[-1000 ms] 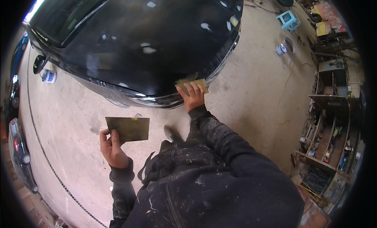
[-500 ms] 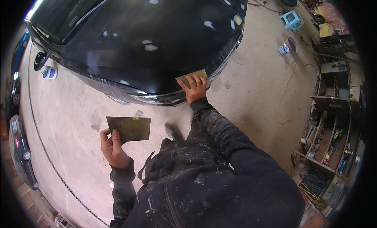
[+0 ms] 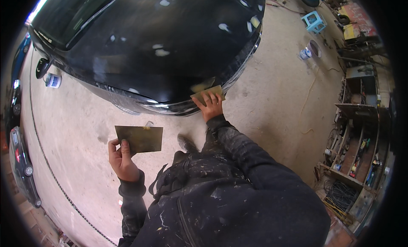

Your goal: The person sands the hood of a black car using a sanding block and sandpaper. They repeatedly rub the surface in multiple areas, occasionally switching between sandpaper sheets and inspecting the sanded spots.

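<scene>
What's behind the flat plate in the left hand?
Around the flat plate and left hand, pale concrete floor shows; a small pale object, kind unclear, peeks past the top edge. What lies directly behind, any fingertips included, is covered.

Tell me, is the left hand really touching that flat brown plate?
Touching. The head view shows it plainly: the left hand pinches the flat brown plate by its lower left corner, with the thumb lying on its face.

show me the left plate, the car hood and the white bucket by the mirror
Left plate (image 3: 143, 139), head view, middle of its face
Car hood (image 3: 168, 31), head view, dark upper surface
White bucket (image 3: 53, 81), head view, outer side
</scene>
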A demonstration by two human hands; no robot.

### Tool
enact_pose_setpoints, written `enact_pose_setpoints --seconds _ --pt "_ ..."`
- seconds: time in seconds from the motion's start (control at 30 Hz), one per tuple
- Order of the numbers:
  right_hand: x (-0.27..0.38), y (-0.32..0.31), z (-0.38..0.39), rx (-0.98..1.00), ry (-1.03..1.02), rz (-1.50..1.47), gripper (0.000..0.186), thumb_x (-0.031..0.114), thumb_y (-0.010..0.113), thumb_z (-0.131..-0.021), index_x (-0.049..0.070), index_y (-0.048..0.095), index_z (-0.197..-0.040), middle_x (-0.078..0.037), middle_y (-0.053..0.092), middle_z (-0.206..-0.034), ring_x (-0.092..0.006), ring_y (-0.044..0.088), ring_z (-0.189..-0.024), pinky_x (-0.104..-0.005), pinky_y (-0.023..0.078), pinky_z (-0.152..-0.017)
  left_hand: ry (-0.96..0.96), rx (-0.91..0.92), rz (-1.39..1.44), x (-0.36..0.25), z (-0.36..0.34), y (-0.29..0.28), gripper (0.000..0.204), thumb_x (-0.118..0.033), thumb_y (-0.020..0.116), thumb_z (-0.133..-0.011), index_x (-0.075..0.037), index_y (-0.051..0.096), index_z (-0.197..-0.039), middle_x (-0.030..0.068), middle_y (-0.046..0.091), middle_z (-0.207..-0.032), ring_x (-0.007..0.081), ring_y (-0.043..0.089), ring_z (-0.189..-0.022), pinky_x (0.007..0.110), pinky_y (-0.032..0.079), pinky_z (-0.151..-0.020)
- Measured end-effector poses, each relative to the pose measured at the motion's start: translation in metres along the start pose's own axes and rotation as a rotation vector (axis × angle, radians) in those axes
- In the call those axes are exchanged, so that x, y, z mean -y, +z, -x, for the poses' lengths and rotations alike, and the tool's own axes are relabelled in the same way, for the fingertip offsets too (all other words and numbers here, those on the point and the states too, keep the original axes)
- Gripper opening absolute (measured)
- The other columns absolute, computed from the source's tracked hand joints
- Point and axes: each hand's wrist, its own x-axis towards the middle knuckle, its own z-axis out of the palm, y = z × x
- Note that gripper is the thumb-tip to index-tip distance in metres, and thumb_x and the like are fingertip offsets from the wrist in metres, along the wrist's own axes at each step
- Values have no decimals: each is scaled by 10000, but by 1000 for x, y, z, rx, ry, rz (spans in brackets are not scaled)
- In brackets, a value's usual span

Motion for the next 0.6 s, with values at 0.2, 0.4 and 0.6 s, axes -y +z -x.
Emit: enact_pose_setpoints --seconds 0.2,0.4,0.6 --pt "-3 -16 7 -57 -3 25 554 93 683 -867 303 764 -1373 -68 683 -1362 -318 594 -1314 -581 424 -1138 -13 10 -7 2 -1 0 201 -189 598 -1142 -2 527 -1159 154 767 -995 181 752 -895 310 619 -832" --pt "-34 -22 -25 -47 48 51 512 79 695 -903 293 768 -1362 -56 681 -1368 -315 593 -1318 -539 430 -1153 -21 17 -18 3 -3 5 207 -197 600 -1141 2 543 -1143 143 751 -1005 185 749 -907 317 624 -826" --pt "-50 -13 -42 -81 2 41 580 50 693 -882 300 746 -1403 -55 672 -1394 -315 584 -1334 -532 418 -1170 -26 16 -21 0 -4 14 205 -192 602 -1140 7 550 -1145 140 747 -1025 187 746 -920 318 616 -843"
